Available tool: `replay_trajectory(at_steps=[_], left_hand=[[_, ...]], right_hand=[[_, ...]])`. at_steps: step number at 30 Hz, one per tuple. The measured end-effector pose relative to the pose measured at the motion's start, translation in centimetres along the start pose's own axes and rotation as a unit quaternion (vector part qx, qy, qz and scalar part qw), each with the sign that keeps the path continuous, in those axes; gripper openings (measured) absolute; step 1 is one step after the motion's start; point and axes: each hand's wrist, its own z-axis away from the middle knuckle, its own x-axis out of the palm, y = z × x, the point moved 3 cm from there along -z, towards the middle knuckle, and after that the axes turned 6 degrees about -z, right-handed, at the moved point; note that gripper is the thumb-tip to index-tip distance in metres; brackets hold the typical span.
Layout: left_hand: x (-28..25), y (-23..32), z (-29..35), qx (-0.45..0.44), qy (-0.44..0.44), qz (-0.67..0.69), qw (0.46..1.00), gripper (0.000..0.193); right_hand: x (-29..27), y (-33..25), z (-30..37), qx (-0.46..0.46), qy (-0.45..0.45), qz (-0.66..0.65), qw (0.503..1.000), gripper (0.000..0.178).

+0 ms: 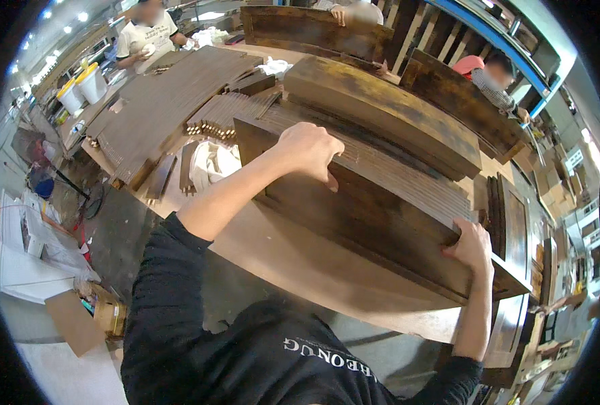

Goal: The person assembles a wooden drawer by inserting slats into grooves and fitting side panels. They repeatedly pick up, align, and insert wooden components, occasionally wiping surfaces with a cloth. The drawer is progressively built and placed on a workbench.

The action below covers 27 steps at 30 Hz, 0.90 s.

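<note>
A long dark-brown wooden panel (367, 216) stands tilted on its long edge at the near side of the table. My left hand (310, 150) is closed over its upper edge, left of the middle, thumb on the near face. Toward the panel's right end, my right hand (471, 246) grips the same upper edge, thumb on the near face. Directly behind the panel lies a stack of narrow brown slats (408, 182), its lower part hidden by the panel. Beyond the slats rests a thick, stained dark wooden stack (381, 111).
The worktable (273, 243) has a pale top. Many brown strips (178, 94) cover its left side, near a white cloth (215, 162). White buckets (92, 82) stand far left. Framed wooden panels (512, 223) sit at the right. Several people work across the table, some handling dark boards (313, 30).
</note>
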Motion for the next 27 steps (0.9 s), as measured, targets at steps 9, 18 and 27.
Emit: replay_trajectory(at_steps=[9, 18, 27], left_hand=[[7.1, 4.2, 6.6, -0.110, 0.384, 0.012, 0.917, 0.071], [19.9, -16.3, 20.3, -0.534, 0.440, 0.120, 0.712, 0.069], [22.0, -24.9, 21.2, -0.546, 0.222, 0.337, 0.734, 0.034]], right_hand=[[-0.6, -0.8, 1.0, -0.014, -0.005, 0.016, 1.000, 0.058], [0.1, -1.6, 1.7, -0.021, 0.023, 0.028, 0.999, 0.051], [0.8, -5.6, -2.5, 0.006, 0.006, -0.008, 1.000, 0.064]])
